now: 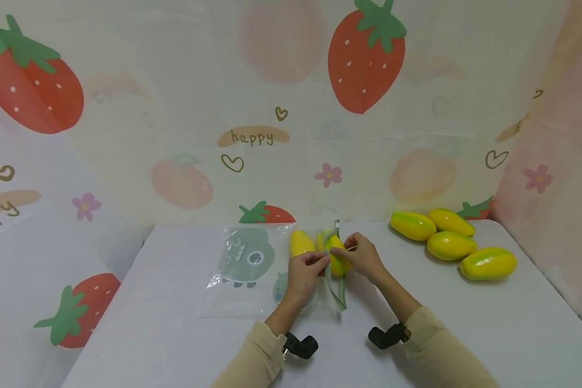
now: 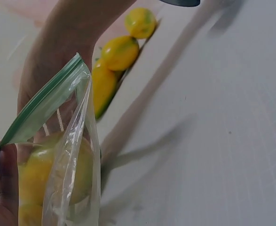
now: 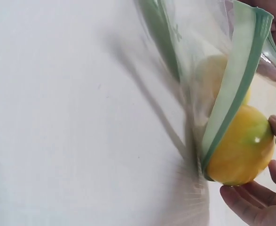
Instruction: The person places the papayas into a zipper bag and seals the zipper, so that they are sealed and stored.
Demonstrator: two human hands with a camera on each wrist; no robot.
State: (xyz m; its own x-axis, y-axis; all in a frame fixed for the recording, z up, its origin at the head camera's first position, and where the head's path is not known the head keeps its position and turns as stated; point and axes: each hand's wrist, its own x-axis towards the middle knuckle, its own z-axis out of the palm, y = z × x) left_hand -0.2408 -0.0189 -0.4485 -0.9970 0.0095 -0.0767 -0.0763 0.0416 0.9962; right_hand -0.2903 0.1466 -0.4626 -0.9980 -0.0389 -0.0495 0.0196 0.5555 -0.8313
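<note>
A clear zip bag (image 1: 249,264) with a grey-green cartoon print and a green zip edge lies on the table. My left hand (image 1: 300,277) pinches the bag near its opening with thumb and fingers. In my right hand (image 1: 367,258) a yellow papaya-like fruit (image 1: 340,263) with a green patch is held at the bag's mouth. The right wrist view shows this fruit (image 3: 243,146) partly past the green zip strip (image 3: 236,99), with fingertips around its outer end. Inside the bag is another yellow fruit (image 1: 302,243); more yellow shows beside it, partly hidden.
Several more yellow fruits (image 1: 451,246) lie grouped at the table's back right. A patterned cloth wall (image 1: 291,178) with strawberries rises behind the white table (image 1: 174,334). Black wrist cameras (image 1: 387,336) sit on both wrists.
</note>
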